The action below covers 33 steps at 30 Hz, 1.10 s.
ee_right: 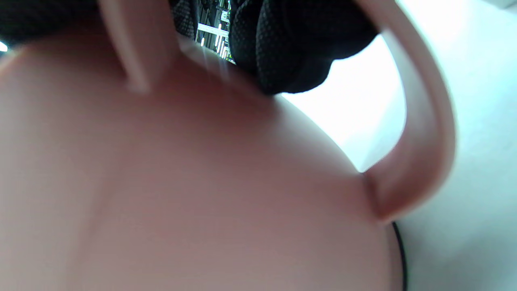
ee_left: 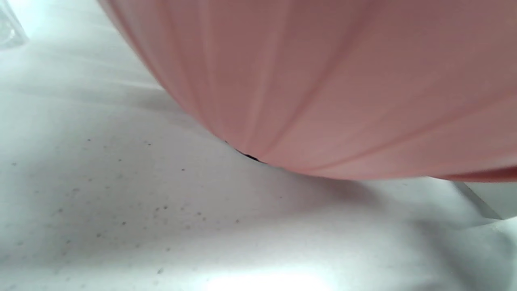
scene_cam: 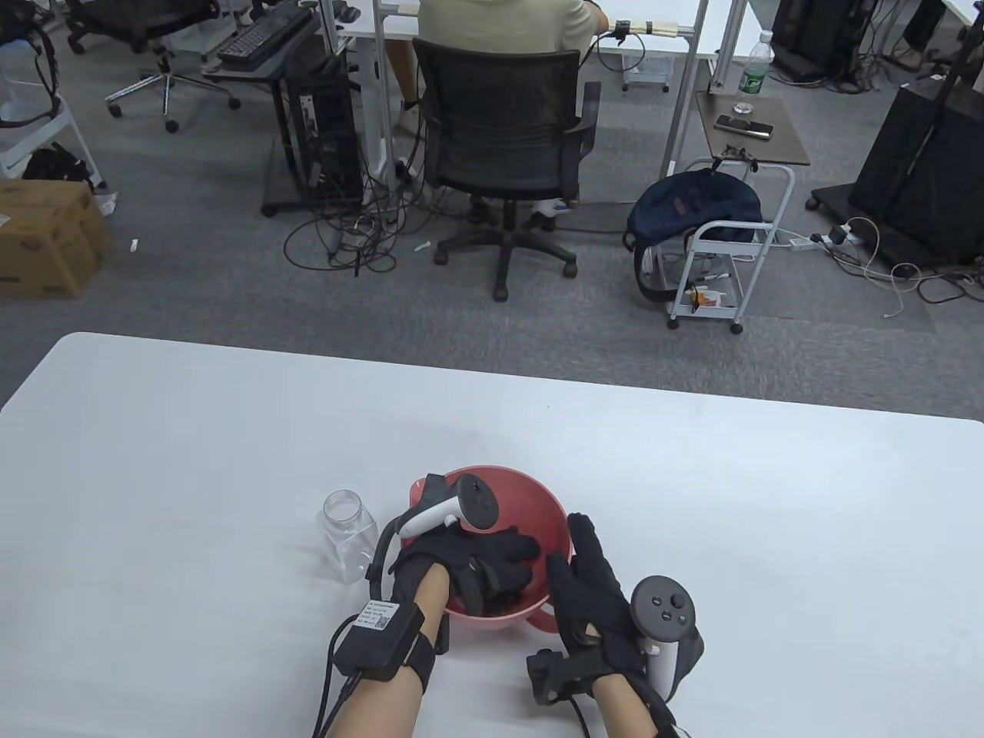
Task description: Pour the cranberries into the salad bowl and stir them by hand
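Reaching down inside the pink bowl [scene_cam: 538,496], the fingers [scene_cam: 511,550] of the left hand [scene_cam: 461,561] are spread among dark cranberries [scene_cam: 503,603]. Fingers [ee_right: 282,52] of the right hand [scene_cam: 596,596] lie straight along the bowl's rim near its handle [ee_right: 424,141]; whether the thumb grips I cannot tell. Left of the left hand, a clear jar [scene_cam: 347,534] stands on the white worktop [scene_cam: 192,477].

Grey carpet floor [scene_cam: 231,307] with tangled cables [scene_cam: 346,238]; a black office chair [scene_cam: 503,154], a cardboard box [scene_cam: 46,238] and a white trolley [scene_cam: 719,254] stand beyond the white tabletop [scene_cam: 192,461].
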Each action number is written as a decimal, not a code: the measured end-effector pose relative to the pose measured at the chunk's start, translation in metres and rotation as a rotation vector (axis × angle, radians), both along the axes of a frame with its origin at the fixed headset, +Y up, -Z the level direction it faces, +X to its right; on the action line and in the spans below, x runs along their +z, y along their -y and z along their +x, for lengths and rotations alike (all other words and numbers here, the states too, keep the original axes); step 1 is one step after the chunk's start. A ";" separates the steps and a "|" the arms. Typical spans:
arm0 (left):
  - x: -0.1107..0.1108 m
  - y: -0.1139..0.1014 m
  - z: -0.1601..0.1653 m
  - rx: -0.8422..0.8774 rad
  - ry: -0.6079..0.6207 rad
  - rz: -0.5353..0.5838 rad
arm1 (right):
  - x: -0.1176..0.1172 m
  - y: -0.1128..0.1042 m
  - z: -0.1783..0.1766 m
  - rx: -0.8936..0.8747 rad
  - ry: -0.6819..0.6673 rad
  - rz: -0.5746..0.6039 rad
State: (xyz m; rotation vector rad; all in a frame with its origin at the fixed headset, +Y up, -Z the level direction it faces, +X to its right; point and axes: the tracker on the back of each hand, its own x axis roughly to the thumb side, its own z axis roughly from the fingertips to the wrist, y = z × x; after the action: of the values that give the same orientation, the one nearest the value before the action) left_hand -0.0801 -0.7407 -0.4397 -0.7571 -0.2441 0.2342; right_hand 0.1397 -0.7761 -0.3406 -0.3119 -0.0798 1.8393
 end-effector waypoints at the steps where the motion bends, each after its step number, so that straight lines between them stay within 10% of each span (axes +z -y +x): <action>1: 0.000 0.000 0.000 0.003 -0.001 0.001 | 0.000 0.000 0.000 -0.002 0.001 -0.002; 33: -0.003 0.003 -0.003 -0.070 -0.072 -0.040 | 0.003 0.005 0.000 -0.035 0.040 -0.002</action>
State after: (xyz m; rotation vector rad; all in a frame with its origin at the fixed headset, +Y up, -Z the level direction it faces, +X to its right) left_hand -0.0827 -0.7434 -0.4430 -0.7935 -0.1446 0.1997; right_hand 0.1396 -0.7809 -0.3380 -0.3489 -0.0997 1.7987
